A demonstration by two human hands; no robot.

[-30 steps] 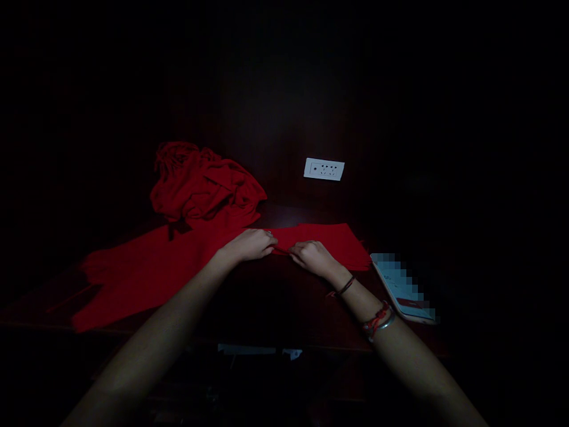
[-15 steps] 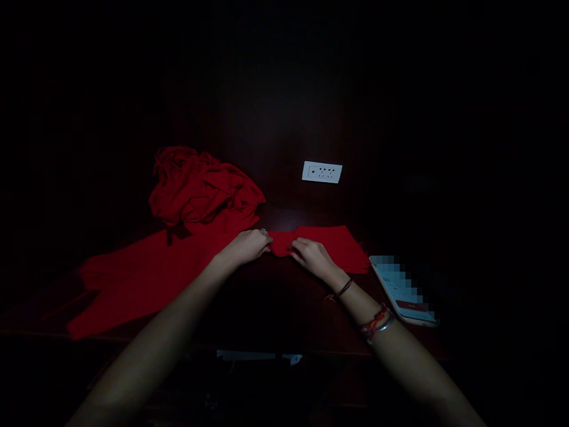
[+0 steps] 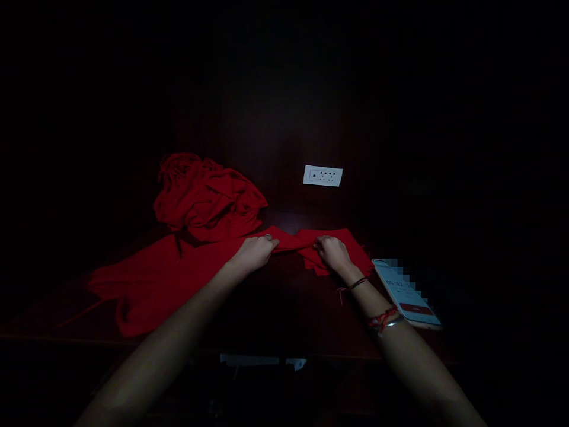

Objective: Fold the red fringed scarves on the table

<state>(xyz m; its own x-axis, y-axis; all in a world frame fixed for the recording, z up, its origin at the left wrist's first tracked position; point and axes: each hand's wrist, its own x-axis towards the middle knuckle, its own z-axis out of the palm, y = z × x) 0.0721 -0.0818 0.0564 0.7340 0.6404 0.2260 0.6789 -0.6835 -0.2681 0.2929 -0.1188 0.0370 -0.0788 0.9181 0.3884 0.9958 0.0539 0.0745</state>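
A long piece of red cloth [image 3: 160,276] lies over the left half of the dark tabletop, with a thin string trailing from its left end. My left hand [image 3: 255,254] is closed on this cloth near the middle. My right hand [image 3: 332,254] pinches its other end, so a narrow folded strip spans between both hands. Beneath and beside my right hand lie flat red cloth pieces [image 3: 353,244], layered with uneven edges. Behind my left hand a crumpled heap of red cloth [image 3: 213,198] with stringy ends sits on the table.
A phone [image 3: 406,293] with a lit screen lies right of my right forearm. On the dark back panel is a white power socket [image 3: 323,175]. The table's front edge [image 3: 320,354] runs below my wrists, with pale flat items [image 3: 251,360] under it. The surroundings are very dark.
My right hand has moved right, widening the gap between my hands and stretching the cloth strip. The cloth's left end has slid a little to the right.
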